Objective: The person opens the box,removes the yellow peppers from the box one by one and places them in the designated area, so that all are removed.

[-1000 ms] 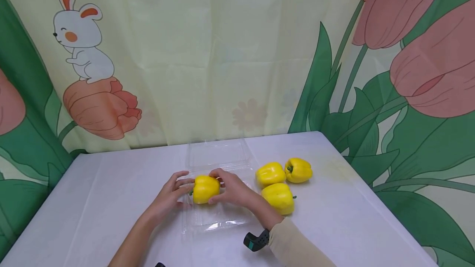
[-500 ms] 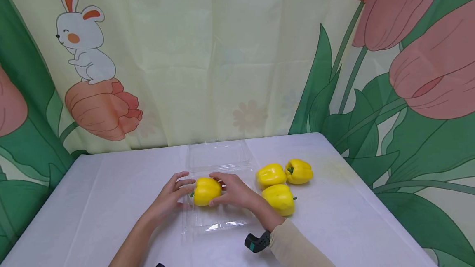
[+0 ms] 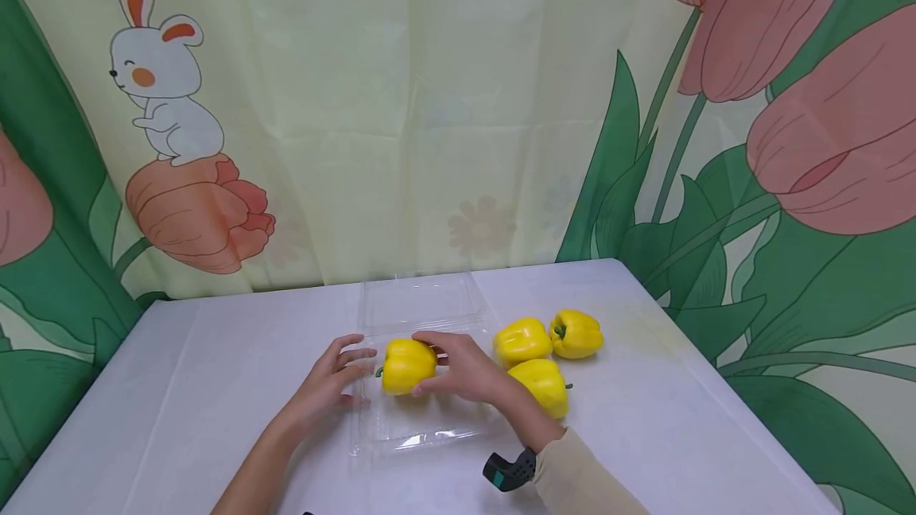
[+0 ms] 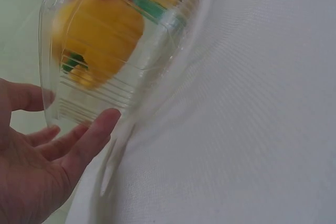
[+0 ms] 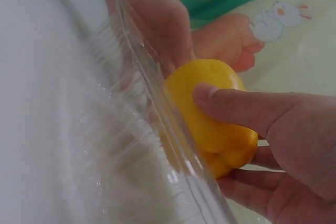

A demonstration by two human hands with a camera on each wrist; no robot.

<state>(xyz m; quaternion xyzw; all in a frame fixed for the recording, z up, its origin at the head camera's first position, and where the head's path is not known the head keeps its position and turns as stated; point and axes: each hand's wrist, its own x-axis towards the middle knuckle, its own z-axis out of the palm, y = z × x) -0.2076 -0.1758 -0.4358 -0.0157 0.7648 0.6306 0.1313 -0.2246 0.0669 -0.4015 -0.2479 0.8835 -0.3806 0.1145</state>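
A yellow bell pepper (image 3: pixel 409 367) lies on its side over the base of a clear plastic clamshell container (image 3: pixel 422 429), its green stem pointing left. My right hand (image 3: pixel 458 368) grips the pepper from the right; the right wrist view shows the thumb on one face of the pepper (image 5: pixel 210 114) and fingers under it. At the container's left wall, my left hand (image 3: pixel 332 376) rests with spread, fairly straight fingers, which touch the clear wall in the left wrist view. Through that wall, the pepper (image 4: pixel 100 35) appears apart from the left fingers.
Right of the container sit three more yellow bell peppers, one at the back (image 3: pixel 576 334), one beside it (image 3: pixel 522 342) and one in front (image 3: pixel 542 386), partly behind the right forearm. The container's lid (image 3: pixel 422 300) lies folded back on the white-covered table (image 3: pixel 215 388).
My right hand has shifted slightly right with the pepper, widening the gap between it and my left fingers. The left hand stays at the container's wall.
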